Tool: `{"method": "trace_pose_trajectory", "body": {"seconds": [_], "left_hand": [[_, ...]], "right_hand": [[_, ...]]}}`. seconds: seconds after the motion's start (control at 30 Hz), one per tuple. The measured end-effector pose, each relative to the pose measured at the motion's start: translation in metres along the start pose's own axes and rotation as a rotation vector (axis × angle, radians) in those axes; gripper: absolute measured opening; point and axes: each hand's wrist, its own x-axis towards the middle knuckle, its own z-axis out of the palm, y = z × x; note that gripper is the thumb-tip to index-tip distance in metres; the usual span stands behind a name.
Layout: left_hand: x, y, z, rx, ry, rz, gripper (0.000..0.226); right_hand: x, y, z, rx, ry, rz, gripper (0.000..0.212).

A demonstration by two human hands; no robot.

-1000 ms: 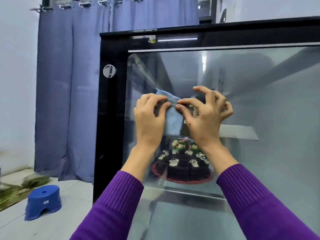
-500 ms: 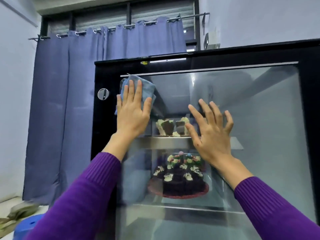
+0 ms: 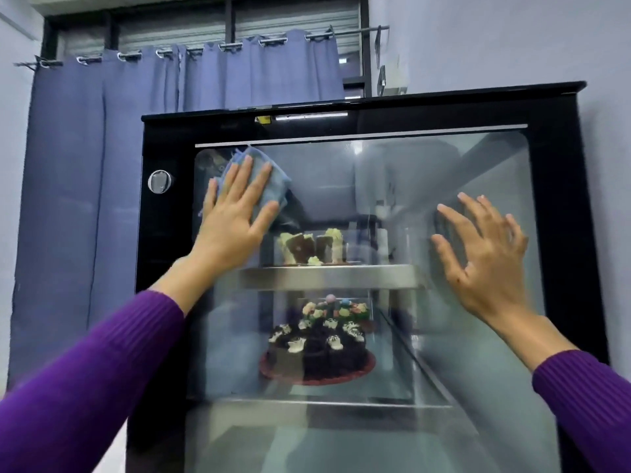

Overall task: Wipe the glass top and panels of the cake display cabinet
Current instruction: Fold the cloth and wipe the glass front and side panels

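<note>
**Cloth flat on the upper left corner of the cabinet's glass**

Starting at the far left, a blue curtain (image 3: 102, 186) hangs behind the cake display cabinet (image 3: 553, 107), whose black frame carries a round lock (image 3: 159, 181) at about nine o'clock from the cloth. The left hand (image 3: 235, 213) is spread wide, fingers splayed, palm pressing a blue cloth (image 3: 273, 180) flat against the front glass panel (image 3: 444, 387), near the panel's eleven o'clock corner. Nothing is pinched; the cloth is held only by the flat push, which I take to be the point, since an open palm spreads pressure over more glass on each pass.

Moving right, behind the glass, cake slices (image 3: 312, 249) stand on the upper shelf (image 3: 327, 276), and a decorated chocolate cake (image 3: 317, 349) sits below at six o'clock from them.

At three o'clock on the panel, the right hand (image 3: 485, 254) is open and empty, fingers fanned. It is blurred, so I cannot tell whether it touches the glass; it looks meant to steady the body or the panel.

Starting high in a corner suits wiping downward and across, and most of the panel seems left to do.
</note>
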Motion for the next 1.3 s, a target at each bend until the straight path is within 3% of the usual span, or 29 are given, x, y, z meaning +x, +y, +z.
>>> {"method": "trace_pose_trajectory", "body": {"seconds": [0.1, 0.2, 0.33, 0.4, 0.47, 0.63, 0.7, 0.77, 0.87, 0.93, 1.0, 1.17, 1.23, 1.3], "left_hand": [[0.045, -0.003, -0.006, -0.027, 0.033, -0.082, 0.062], [0.016, 0.016, 0.012, 0.012, 0.091, -0.023, 0.062], [-0.092, 0.06, 0.046, 0.166, -0.069, 0.405, 0.062], [-0.096, 0.055, 0.043, 0.202, -0.124, 0.543, 0.063], [-0.054, 0.045, 0.033, 0.191, -0.096, 0.482, 0.063], [0.056, 0.05, 0.014, 0.013, 0.105, 0.009, 0.059], [0.055, 0.065, 0.021, 0.029, 0.127, -0.015, 0.059], [0.017, 0.081, 0.035, 0.112, 0.108, 0.156, 0.06], [-0.069, 0.104, 0.058, 0.243, -0.086, 0.65, 0.06], [-0.073, 0.101, 0.055, 0.276, -0.172, 0.861, 0.06], [-0.027, 0.1, 0.044, 0.286, -0.119, 0.799, 0.059], [0.081, 0.116, 0.03, 0.084, 0.068, 0.172, 0.058], [0.072, 0.137, 0.041, 0.054, 0.103, 0.114, 0.059], [0.025, 0.156, 0.059, 0.105, 0.098, 0.26, 0.059]], "right_hand": [[0.001, 0.025, -0.009, -0.045, -0.006, 0.06, 0.058], [-0.002, 0.031, -0.006, -0.133, -0.041, 0.039, 0.062], [-0.002, 0.035, -0.005, -0.159, -0.048, 0.026, 0.062], [-0.003, 0.037, -0.005, -0.168, -0.051, 0.018, 0.062], [-0.003, 0.037, -0.003, -0.186, -0.054, 0.01, 0.062], [-0.002, 0.04, -0.004, -0.17, -0.12, -0.012, 0.064], [-0.004, 0.046, -0.008, -0.142, -0.143, -0.021, 0.065], [-0.01, 0.056, -0.014, -0.141, -0.12, 0.008, 0.066], [-0.021, 0.069, -0.019, -0.147, -0.102, 0.077, 0.069], [-0.025, 0.071, -0.017, -0.162, -0.099, 0.065, 0.069], [-0.024, 0.072, -0.016, -0.157, -0.095, 0.058, 0.068], [-0.026, 0.076, -0.016, -0.13, -0.067, 0.041, 0.067], [-0.025, 0.077, -0.016, -0.109, -0.063, 0.037, 0.067], [-0.025, 0.077, -0.017, -0.094, -0.056, 0.032, 0.066]]}}
